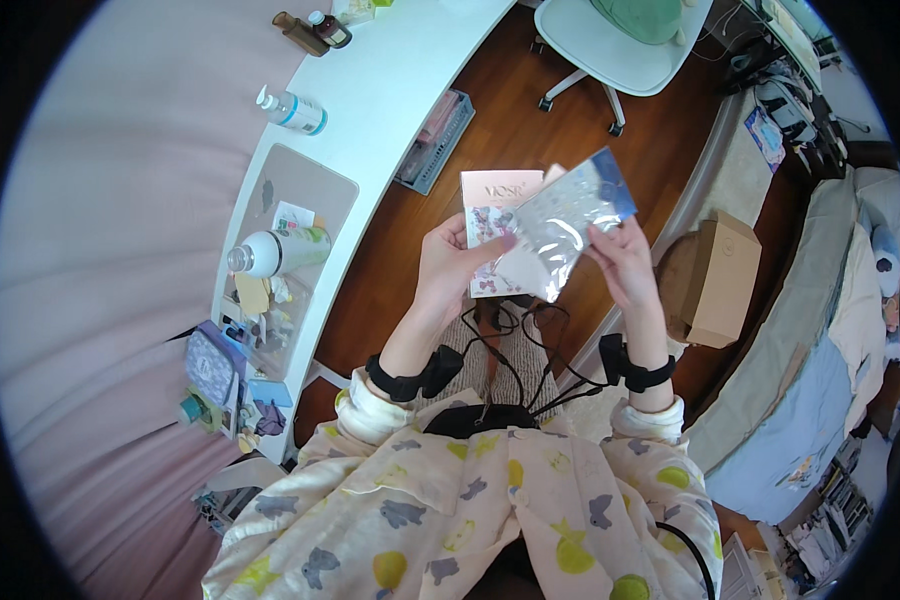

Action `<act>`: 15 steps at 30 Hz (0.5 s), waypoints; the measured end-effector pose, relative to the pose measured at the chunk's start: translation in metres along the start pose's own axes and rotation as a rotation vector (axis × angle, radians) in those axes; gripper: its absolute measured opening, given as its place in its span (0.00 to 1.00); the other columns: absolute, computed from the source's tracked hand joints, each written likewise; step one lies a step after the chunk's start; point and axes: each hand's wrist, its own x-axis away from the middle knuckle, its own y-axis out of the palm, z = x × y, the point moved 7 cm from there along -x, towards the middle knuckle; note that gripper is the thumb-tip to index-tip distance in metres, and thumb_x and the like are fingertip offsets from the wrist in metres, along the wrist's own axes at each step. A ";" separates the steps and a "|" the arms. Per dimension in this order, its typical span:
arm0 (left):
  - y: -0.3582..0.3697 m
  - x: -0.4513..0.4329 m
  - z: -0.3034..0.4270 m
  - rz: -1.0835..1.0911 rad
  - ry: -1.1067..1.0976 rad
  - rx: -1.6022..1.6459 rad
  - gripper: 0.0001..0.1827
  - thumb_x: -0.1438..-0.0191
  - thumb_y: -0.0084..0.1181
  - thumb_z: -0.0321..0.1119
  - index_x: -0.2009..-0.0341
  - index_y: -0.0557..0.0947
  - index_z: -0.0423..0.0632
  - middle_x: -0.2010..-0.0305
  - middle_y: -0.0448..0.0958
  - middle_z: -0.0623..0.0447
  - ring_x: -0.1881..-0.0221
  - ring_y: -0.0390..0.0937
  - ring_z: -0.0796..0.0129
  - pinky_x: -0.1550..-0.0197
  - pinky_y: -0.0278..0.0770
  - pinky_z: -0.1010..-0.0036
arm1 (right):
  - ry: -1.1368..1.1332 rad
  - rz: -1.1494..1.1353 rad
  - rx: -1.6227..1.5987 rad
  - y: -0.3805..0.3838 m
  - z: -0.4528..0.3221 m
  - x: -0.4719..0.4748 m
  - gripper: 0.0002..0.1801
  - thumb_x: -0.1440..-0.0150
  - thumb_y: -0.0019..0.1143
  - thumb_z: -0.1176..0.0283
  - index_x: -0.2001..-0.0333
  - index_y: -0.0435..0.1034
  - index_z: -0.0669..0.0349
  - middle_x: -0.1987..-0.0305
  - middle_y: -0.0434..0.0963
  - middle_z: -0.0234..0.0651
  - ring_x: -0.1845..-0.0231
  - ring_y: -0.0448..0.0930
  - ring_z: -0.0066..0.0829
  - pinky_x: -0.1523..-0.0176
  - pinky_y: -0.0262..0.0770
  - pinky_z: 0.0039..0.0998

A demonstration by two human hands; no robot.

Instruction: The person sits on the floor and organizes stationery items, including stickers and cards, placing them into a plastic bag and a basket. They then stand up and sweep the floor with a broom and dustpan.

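Note:
In front of my body, my left hand (461, 262) grips a flat pink packet (499, 191) with a colourful pattern on its lower part. My right hand (621, 259) pinches the right edge of a clear, shiny plastic packet (559, 225) with a blue end. This clear packet is tilted and overlaps the pink one, and my left thumb rests at its left edge. Part of another pale pink piece shows behind the two. My fingers behind the packets are hidden.
A long white desk (375, 82) on the left bears a pump bottle (292, 111), a white bottle (277, 251) and small items. A blue basket (442, 142) stands beneath it. A white swivel chair (622, 52) is ahead. To the right are an open cardboard box (720, 281) and a bed (787, 405). Black cables hang below my hands.

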 end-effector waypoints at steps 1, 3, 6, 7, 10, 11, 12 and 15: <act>-0.001 -0.004 0.003 0.003 -0.010 0.049 0.14 0.56 0.59 0.22 0.62 0.75 0.36 0.65 0.77 0.49 0.68 0.76 0.73 0.67 0.76 0.78 | -0.038 -0.014 -0.054 -0.005 -0.007 -0.003 0.25 0.48 0.47 0.83 0.46 0.53 0.63 0.52 0.71 0.37 0.53 0.73 0.26 0.50 0.71 0.28; -0.005 -0.009 0.014 -0.005 0.006 0.069 0.11 0.50 0.55 0.26 0.62 0.76 0.36 0.65 0.77 0.50 0.68 0.76 0.73 0.66 0.75 0.78 | -0.025 0.067 -0.077 -0.022 -0.015 -0.005 0.25 0.47 0.46 0.83 0.46 0.54 0.62 0.50 0.70 0.38 0.51 0.72 0.27 0.49 0.70 0.28; -0.008 -0.015 0.030 -0.040 -0.031 -0.017 0.13 0.46 0.51 0.32 0.59 0.75 0.37 0.61 0.77 0.51 0.63 0.75 0.73 0.59 0.71 0.77 | -0.068 0.011 -0.197 -0.021 -0.029 -0.003 0.25 0.46 0.44 0.83 0.44 0.53 0.63 0.47 0.67 0.39 0.46 0.69 0.28 0.43 0.64 0.31; -0.006 -0.015 0.036 -0.066 -0.011 -0.028 0.13 0.46 0.51 0.32 0.58 0.75 0.37 0.61 0.77 0.51 0.63 0.75 0.73 0.59 0.71 0.77 | -0.076 -0.028 -0.191 -0.015 -0.032 -0.002 0.25 0.46 0.44 0.83 0.44 0.53 0.63 0.47 0.67 0.39 0.47 0.69 0.28 0.43 0.65 0.31; -0.006 -0.013 0.052 -0.088 -0.027 -0.050 0.13 0.47 0.51 0.30 0.57 0.75 0.37 0.61 0.77 0.50 0.63 0.74 0.73 0.58 0.70 0.78 | -0.055 -0.069 -0.193 0.010 -0.034 -0.007 0.26 0.47 0.45 0.84 0.44 0.53 0.63 0.46 0.67 0.38 0.47 0.70 0.28 0.45 0.66 0.30; -0.006 -0.012 0.056 -0.097 -0.045 -0.092 0.14 0.48 0.52 0.29 0.57 0.76 0.36 0.62 0.77 0.50 0.63 0.74 0.74 0.58 0.71 0.79 | -0.062 -0.095 -0.167 0.022 -0.036 -0.010 0.25 0.48 0.47 0.84 0.46 0.55 0.64 0.49 0.69 0.38 0.50 0.72 0.27 0.47 0.68 0.28; -0.005 -0.011 0.062 -0.124 -0.043 -0.121 0.14 0.49 0.53 0.28 0.58 0.76 0.36 0.62 0.77 0.50 0.64 0.74 0.75 0.59 0.71 0.79 | -0.065 -0.099 -0.040 0.035 -0.036 -0.014 0.25 0.49 0.48 0.84 0.47 0.56 0.64 0.50 0.70 0.37 0.52 0.72 0.25 0.48 0.68 0.26; -0.006 -0.008 0.080 -0.217 -0.031 -0.238 0.15 0.52 0.55 0.24 0.58 0.76 0.36 0.62 0.78 0.51 0.63 0.74 0.75 0.57 0.70 0.80 | -0.036 -0.168 0.149 0.080 -0.033 -0.029 0.23 0.49 0.52 0.81 0.49 0.59 0.66 0.54 0.73 0.33 0.56 0.73 0.19 0.50 0.68 0.21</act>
